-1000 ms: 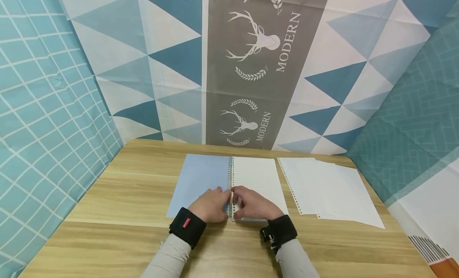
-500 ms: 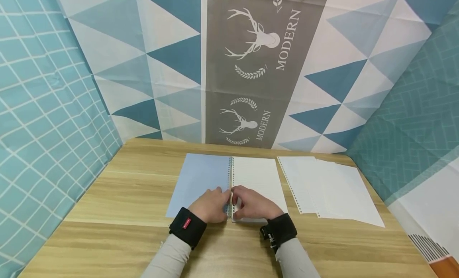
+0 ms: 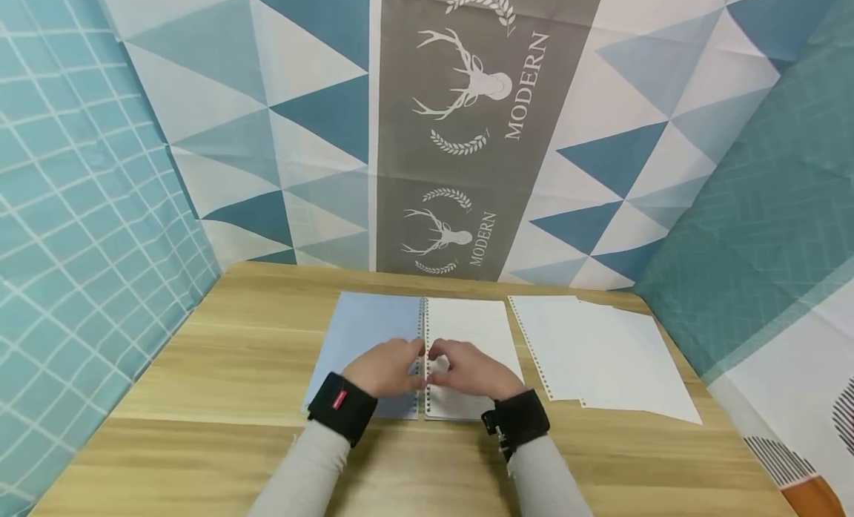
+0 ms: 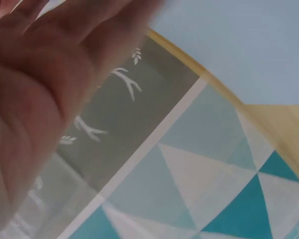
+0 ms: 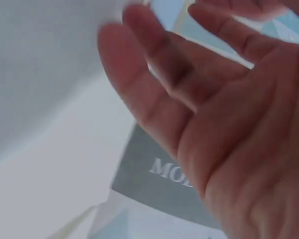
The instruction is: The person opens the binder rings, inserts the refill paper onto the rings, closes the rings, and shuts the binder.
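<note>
A spiral notebook lies open on the table, its blue cover (image 3: 367, 317) on the left and a white lined page (image 3: 470, 324) on the right. My left hand (image 3: 385, 369) is over the inner edge of the cover, with the fingers bent loosely and nothing in them. Facing it across the spiral binding (image 3: 423, 320), my right hand (image 3: 475, 370) hovers over the page, thumb and fingers apart. In the right wrist view the palm and loosely bent fingers of the right hand (image 5: 229, 129) hold nothing. The left fingertips run out of the left wrist view.
Several loose white sheets (image 3: 600, 354) with punched edges overlap to the right of the notebook. The wooden table (image 3: 220, 369) meets a patterned cloth wall (image 3: 320, 183) at the back. Tiled-pattern cloth (image 3: 87, 205) hangs along the left side.
Both hands have risen slightly from the notebook's binding, and their fingers have parted a little. The notebook and loose sheets lie as before; the head view has shifted slightly.
</note>
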The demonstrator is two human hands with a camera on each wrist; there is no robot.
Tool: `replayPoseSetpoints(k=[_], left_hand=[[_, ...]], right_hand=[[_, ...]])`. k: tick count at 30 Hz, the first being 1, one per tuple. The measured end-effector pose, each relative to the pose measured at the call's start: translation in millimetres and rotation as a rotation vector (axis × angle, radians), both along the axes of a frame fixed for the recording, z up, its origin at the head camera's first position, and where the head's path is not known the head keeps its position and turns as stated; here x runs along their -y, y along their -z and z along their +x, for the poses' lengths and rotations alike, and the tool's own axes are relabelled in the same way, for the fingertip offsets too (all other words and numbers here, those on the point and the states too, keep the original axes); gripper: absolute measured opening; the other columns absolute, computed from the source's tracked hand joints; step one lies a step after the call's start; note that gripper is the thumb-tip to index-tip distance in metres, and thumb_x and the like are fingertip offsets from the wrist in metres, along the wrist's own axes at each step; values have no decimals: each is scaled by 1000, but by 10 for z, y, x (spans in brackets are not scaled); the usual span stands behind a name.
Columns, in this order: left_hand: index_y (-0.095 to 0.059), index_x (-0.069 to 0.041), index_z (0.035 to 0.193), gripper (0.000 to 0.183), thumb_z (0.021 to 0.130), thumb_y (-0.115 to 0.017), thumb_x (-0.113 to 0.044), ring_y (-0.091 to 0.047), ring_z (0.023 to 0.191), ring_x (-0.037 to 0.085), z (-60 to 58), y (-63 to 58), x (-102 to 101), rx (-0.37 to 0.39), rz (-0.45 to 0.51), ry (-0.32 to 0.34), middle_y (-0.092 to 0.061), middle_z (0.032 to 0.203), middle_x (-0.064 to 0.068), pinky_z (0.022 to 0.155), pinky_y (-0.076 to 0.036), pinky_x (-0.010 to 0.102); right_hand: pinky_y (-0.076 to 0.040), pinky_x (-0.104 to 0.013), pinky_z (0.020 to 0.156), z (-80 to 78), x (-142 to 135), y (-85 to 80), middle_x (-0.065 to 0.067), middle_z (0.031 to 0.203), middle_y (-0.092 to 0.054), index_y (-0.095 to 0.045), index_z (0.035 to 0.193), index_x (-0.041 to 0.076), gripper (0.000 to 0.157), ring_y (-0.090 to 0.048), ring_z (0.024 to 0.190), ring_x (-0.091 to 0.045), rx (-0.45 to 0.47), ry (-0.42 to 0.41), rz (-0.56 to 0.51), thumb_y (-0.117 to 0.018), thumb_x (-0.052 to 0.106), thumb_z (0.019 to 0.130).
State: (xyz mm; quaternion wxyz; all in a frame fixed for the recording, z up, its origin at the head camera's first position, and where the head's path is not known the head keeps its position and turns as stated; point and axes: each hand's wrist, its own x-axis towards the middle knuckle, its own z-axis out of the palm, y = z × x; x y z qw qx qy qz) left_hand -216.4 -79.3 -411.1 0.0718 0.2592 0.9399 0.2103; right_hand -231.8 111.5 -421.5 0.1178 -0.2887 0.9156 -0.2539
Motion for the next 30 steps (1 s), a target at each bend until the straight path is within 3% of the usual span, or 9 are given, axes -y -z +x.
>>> replayPoseSetpoints(k=[3,5,10,14,17,24,30], left_hand=[[-64,-3,117,33,90,-76,-17,-68,104,30,-257,-53,-12,-64,50,-13,-72,116,16,90,-55,44],[-66,-4,113,24,91,-73,-11,-68,98,27,-430,-83,-42,-109,78,-44,-72,111,15,86,-55,42],[-67,-5,110,19,92,-64,0,-64,89,22,-733,-26,-164,-162,115,-95,-71,103,12,82,-54,40],[-66,-2,117,24,93,-63,-1,-60,83,24,-800,101,-221,-139,121,-118,-71,105,15,78,-50,39],[-64,-2,121,26,96,-63,-5,-58,82,24,-836,185,-203,-100,136,-142,-71,106,16,76,-47,38],[-60,-6,127,31,97,-65,-12,-58,81,22,-921,398,-136,-53,182,-202,-67,94,11,76,-47,37],[-60,-6,133,37,97,-65,-13,-63,93,27,-953,494,-52,-11,227,-278,-70,104,15,86,-51,43]], right_hand=[[-54,-37,81,-172,68,-86,-11,109,-73,-67,109,4,17,-67,98,-24,-90,50,-32,-67,14,95],[-53,-33,74,-318,130,-101,-9,96,-72,-68,99,4,6,-65,86,-20,-139,98,-90,-65,9,96],[-43,-26,62,-643,213,84,-6,79,-65,-66,88,7,11,-53,68,-13,-182,255,-246,-60,3,97],[-45,-29,66,-754,225,296,-8,81,-67,-66,91,7,8,-56,70,-17,-198,339,-259,-62,4,97],[-48,-30,69,-768,231,369,-11,89,-70,-65,96,6,3,-60,76,-19,-189,370,-245,-62,6,97],[-48,-32,71,-780,225,394,-16,96,-71,-60,118,1,19,-62,79,-21,-122,349,-211,-59,7,100],[-44,-34,76,-840,259,349,-14,96,-65,-57,127,4,28,-55,81,-21,-20,388,-140,-60,13,101]])
